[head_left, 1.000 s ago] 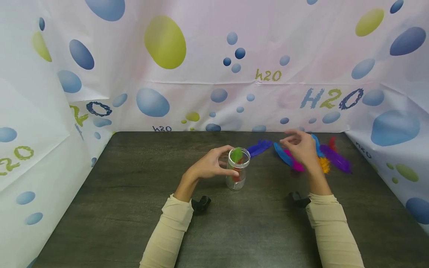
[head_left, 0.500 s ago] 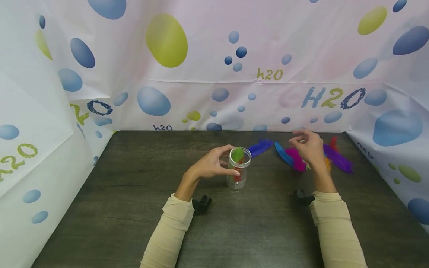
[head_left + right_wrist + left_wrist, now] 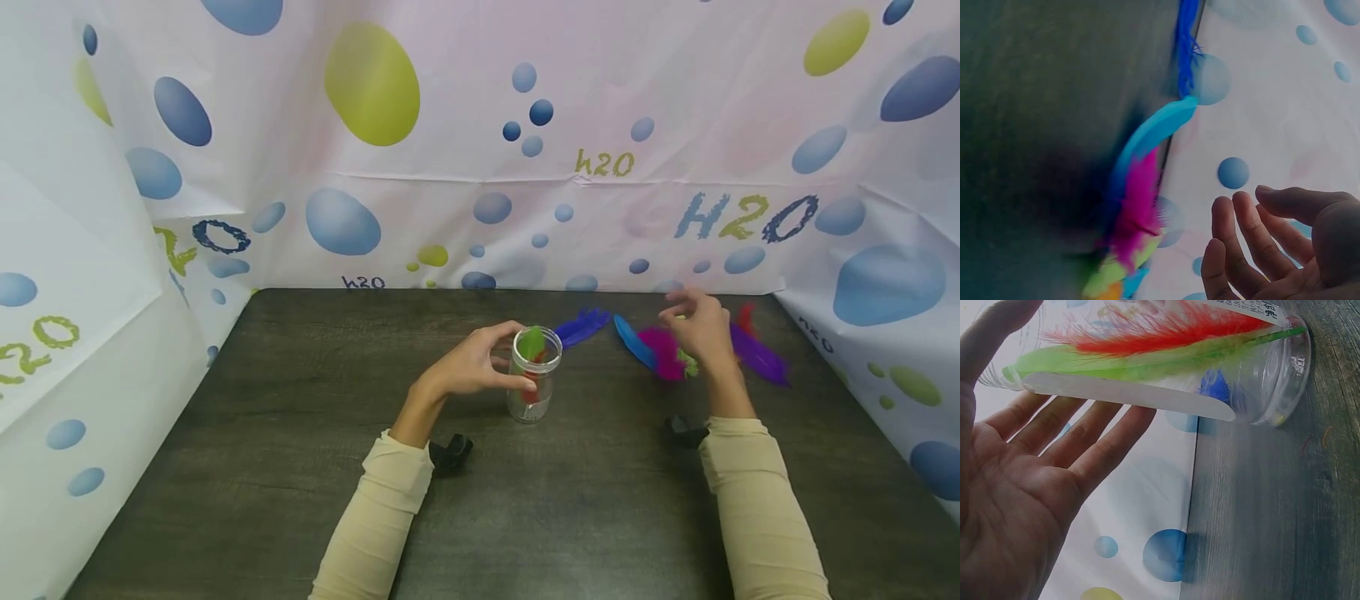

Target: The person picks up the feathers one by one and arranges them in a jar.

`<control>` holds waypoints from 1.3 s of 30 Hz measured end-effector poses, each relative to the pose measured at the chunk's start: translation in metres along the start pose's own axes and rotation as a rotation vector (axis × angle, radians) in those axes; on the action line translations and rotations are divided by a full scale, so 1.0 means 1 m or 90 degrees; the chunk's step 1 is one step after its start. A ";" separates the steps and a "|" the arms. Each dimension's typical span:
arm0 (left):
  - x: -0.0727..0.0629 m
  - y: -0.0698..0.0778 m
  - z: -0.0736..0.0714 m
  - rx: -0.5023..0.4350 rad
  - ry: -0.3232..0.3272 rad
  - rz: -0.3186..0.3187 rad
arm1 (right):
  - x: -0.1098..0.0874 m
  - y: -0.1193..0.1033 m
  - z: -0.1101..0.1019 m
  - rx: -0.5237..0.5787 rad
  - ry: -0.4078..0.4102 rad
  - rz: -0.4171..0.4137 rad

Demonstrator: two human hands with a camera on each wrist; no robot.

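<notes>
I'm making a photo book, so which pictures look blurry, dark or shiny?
Right wrist view: dim, the table dark, the yellow-green feather blurry; left wrist view: the jar glints near its base; head view: soft sheen on the table's near part.

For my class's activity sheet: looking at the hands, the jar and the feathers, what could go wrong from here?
The left grip holds the clear jar near its rim, so a careless tug might tip it.
The magenta feather overlaps the light blue feather, so the right grip could drag both if it picks up one.
The jar is open and the green feather inside reaches up to its neck, so a bump might dislodge it.
</notes>
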State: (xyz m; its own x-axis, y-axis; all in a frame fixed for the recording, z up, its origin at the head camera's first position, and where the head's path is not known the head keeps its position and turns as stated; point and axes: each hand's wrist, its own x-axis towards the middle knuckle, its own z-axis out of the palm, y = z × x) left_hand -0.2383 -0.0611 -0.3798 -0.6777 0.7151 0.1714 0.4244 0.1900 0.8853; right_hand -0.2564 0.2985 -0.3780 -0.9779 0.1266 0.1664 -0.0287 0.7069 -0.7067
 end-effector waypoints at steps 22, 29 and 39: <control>0.000 0.000 0.001 -0.002 -0.002 0.003 | 0.000 0.033 -0.002 -0.062 -0.042 0.078; 0.000 -0.002 0.001 -0.002 0.000 0.002 | 0.000 0.030 -0.007 -0.083 -0.133 0.138; 0.000 0.000 0.000 0.001 -0.002 0.001 | 0.002 0.024 -0.013 -0.149 -0.200 0.169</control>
State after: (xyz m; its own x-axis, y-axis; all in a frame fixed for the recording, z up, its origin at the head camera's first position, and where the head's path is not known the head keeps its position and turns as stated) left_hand -0.2381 -0.0611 -0.3798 -0.6756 0.7171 0.1714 0.4264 0.1904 0.8842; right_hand -0.2564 0.3245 -0.3856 -0.9615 0.1328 -0.2406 0.2427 0.8208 -0.5170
